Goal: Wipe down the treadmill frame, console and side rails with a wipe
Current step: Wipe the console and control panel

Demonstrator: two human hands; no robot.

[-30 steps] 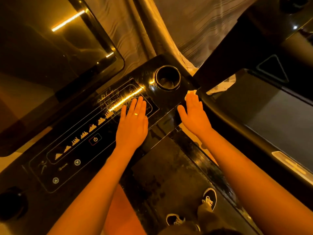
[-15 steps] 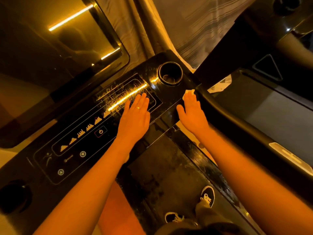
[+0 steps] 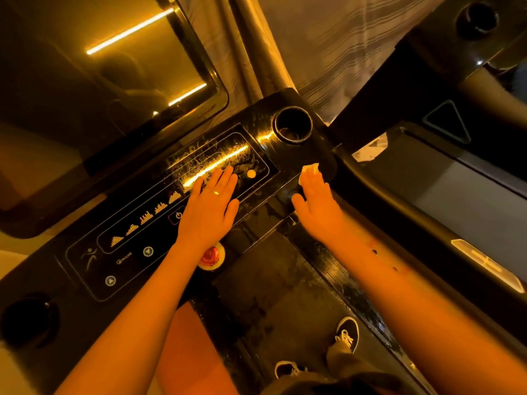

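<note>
My left hand [image 3: 209,208] lies flat, fingers straight, on the black treadmill console [image 3: 137,246]. My right hand [image 3: 316,199] presses a white wipe [image 3: 309,170] flat onto the console's right end, below the cup holder [image 3: 292,125].

Most of the wipe [image 3: 309,169] is hidden under the fingers of the right hand [image 3: 318,203]; only one pale corner shows. The left hand [image 3: 209,208] covers part of the console [image 3: 258,129] display, and its wrist hides part of a red button [image 3: 211,256]. A small label [image 3: 125,260] on the panel is perhaps a word, but too tiny to read.
</note>
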